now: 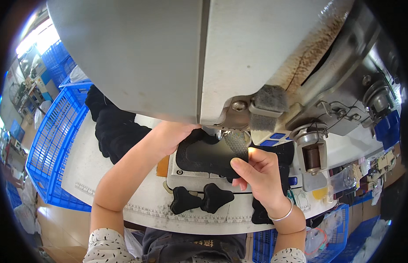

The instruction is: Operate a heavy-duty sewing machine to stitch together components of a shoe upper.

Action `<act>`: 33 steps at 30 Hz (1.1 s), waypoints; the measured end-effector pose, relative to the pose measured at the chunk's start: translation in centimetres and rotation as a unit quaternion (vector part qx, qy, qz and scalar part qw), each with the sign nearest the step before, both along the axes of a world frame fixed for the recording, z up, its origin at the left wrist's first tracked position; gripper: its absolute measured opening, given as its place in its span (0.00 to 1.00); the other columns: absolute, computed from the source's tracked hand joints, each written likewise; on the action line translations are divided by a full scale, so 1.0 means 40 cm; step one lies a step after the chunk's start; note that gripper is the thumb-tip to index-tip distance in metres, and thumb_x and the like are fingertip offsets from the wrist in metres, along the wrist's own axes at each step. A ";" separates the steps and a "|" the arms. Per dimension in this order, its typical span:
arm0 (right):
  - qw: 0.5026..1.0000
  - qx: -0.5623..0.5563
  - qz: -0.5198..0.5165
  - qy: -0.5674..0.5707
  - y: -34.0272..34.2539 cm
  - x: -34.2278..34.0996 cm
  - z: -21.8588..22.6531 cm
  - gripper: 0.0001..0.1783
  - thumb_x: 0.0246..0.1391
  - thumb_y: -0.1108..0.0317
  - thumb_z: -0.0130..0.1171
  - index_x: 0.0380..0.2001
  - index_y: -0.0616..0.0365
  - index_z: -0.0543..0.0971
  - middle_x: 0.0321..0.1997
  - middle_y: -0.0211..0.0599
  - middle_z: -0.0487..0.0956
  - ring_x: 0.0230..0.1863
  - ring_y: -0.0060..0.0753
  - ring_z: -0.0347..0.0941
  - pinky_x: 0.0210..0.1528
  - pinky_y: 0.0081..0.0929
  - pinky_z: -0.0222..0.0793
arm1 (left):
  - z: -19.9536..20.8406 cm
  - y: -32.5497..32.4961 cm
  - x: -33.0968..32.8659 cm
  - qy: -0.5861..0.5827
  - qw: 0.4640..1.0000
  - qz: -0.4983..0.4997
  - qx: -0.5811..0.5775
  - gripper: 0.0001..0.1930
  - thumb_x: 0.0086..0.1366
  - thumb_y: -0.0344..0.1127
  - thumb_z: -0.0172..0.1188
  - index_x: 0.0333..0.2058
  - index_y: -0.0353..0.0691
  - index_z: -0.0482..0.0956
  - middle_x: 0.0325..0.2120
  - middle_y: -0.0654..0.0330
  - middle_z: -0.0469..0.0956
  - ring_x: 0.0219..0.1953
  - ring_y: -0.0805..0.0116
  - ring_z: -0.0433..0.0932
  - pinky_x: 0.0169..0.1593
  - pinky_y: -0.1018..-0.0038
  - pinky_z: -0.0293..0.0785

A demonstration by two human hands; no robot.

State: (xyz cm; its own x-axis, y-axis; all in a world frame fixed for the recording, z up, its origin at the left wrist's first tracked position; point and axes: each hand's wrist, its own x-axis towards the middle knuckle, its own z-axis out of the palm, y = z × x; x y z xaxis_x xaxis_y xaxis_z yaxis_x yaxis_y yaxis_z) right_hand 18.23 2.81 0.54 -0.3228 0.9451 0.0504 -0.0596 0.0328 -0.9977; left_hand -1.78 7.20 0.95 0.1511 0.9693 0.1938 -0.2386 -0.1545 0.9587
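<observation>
A black fabric piece point(202, 157) with a rounded left end and a mesh patch at its right lies on the sewing machine bed, under the needle area. My right hand point(259, 172) pinches its right edge between thumb and fingers. From the left, my left hand point(178, 130) reaches to the piece's far edge; the machine head point(243, 57) hides its fingers, so their grip does not show. Just in front of the bed, two small padded black pieces point(185, 200) rest side by side on the white table point(138, 215).
Dark cloth pieces point(116, 131) are heaped at the left, beside a blue plastic crate point(50, 144). More black pieces lie right of the bed. Thread tension parts point(311, 144) hang close above my right hand. Another blue crate point(335, 236) stands below at the right.
</observation>
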 end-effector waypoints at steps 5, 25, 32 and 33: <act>1.000 0.020 0.011 0.002 -0.001 -0.006 -0.008 0.09 0.50 0.70 0.59 0.21 0.63 0.74 0.15 0.26 0.72 0.13 0.15 0.70 0.11 0.09 0.59 | 0.010 0.020 -0.018 0.023 0.999 -0.029 0.004 0.14 0.55 0.30 0.59 0.42 0.37 0.72 0.37 0.61 0.73 0.38 0.73 0.71 0.42 0.73 0.69; 0.999 -0.002 0.040 0.015 -0.001 -0.002 0.001 0.12 0.53 0.63 0.57 0.25 0.61 0.75 0.15 0.27 0.73 0.13 0.13 0.67 0.12 0.09 0.57 | -0.040 -0.155 0.019 -0.026 0.993 0.019 -0.117 0.07 0.55 0.35 0.60 0.28 0.37 0.76 0.19 0.67 0.73 0.18 0.81 0.69 0.19 0.82 0.64; 0.999 -0.044 0.026 -0.004 -0.010 -0.009 0.007 0.13 0.53 0.59 0.57 0.24 0.57 0.73 0.16 0.24 0.71 0.16 0.12 0.67 0.16 0.10 0.59 | -0.050 -0.184 0.085 -0.134 0.976 0.070 -0.157 0.07 0.56 0.36 0.60 0.26 0.40 0.73 0.19 0.66 0.71 0.16 0.80 0.67 0.17 0.81 0.61; 0.999 -0.037 0.033 -0.014 -0.010 -0.007 0.008 0.13 0.53 0.59 0.57 0.23 0.57 0.72 0.16 0.24 0.71 0.17 0.12 0.68 0.16 0.10 0.59 | -0.046 -0.187 0.087 -0.120 0.979 0.067 -0.151 0.06 0.57 0.35 0.59 0.27 0.40 0.73 0.20 0.67 0.72 0.16 0.81 0.67 0.17 0.82 0.61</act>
State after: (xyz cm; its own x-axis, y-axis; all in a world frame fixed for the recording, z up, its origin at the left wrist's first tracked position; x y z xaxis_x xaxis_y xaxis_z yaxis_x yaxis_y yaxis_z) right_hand 17.95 2.39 0.88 -0.3857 0.9222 -0.0290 -0.0303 -0.0441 -0.9986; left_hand 1.70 -0.28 -0.91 0.0038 0.9958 -0.0909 -0.4593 0.0825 0.8844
